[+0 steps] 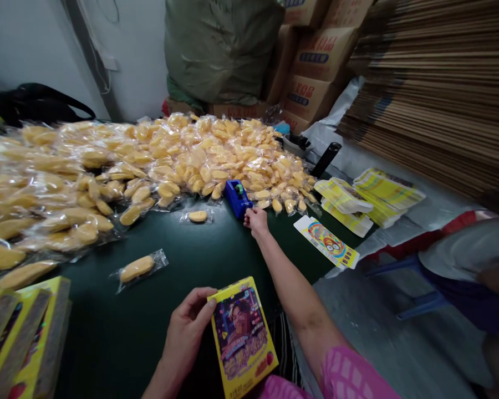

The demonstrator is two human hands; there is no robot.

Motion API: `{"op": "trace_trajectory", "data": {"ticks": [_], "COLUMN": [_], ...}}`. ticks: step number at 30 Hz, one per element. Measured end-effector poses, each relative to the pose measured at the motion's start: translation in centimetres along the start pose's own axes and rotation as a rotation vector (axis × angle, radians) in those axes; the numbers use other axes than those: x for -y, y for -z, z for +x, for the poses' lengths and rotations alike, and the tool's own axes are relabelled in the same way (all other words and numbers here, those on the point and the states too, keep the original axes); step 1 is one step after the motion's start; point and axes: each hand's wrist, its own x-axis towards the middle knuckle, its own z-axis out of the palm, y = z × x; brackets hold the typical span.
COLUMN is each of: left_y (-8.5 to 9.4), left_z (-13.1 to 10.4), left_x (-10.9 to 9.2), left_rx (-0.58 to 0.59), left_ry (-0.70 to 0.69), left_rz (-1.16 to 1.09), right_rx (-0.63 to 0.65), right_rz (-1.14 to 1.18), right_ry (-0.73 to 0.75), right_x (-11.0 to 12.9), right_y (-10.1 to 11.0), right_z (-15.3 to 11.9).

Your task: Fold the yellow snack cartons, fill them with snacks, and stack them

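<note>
My left hand (pixel 188 332) grips the upper left edge of a yellow printed box (pixel 243 338), held tilted near the table's front edge. My right hand (pixel 256 220) reaches forward, its fingers pinched together at the front end of a blue tape dispenser (pixel 237 198) with a green core. Any tape between those fingers is too small to make out. Two wrapped yellow pieces lie apart from the pile, one (pixel 137 269) left of my left hand, the other (pixel 198 216) left of the dispenser.
A large pile of wrapped yellow pieces (pixel 191 149) covers the table's back. Yellow boxes (pixel 41 332) stand at left. Flat cartons (pixel 345 199) and a single one (pixel 328 243) lie at right. A black cylinder (pixel 326 158) stands behind. Another person (pixel 474 260) is at far right.
</note>
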Motion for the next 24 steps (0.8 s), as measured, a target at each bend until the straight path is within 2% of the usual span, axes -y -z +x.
{"op": "trace_trajectory", "data": {"ticks": [4, 7, 10, 13, 15, 18, 24], "left_y": [0.0, -0.3, -0.7, -1.2, -1.5, -2.1, -2.7], "left_z": [-0.2, -1.1, -1.9, -2.0, -1.8, -1.6, -2.1], "left_x": [-1.0, -3.2, -5.2, -5.7, -5.3, -4.4, -3.5], "left_rx": [-0.032, -0.150, -0.179, -0.102, -0.069, -0.045, -0.036], "left_ry": [-0.120, -0.437, -0.848, -1.121, -1.214, -1.289, -1.355], "left_rz": [-0.038, 0.038, 0.218, 0.476, 0.598, 0.676, 0.764], "right_rx": [-0.014, 0.015, 0.088, 0.226, 0.446, 0.583, 0.597], "right_rz": [0.013, 0.058, 0.139, 0.239, 0.383, 0.489, 0.533], "right_ry": [-0.032, -0.035, 0.014, 0.086, 0.122, 0.006, -0.130], "right_x": [0.8, 2.0, 3.2, 3.4, 2.8, 1.5, 0.1], "right_y": [-0.1, 0.8, 3.1, 6.3, 7.6, 8.0, 7.6], "right_z": [-0.2, -2.3, -7.2, -14.3, -18.7, -22.1, -21.2]}}
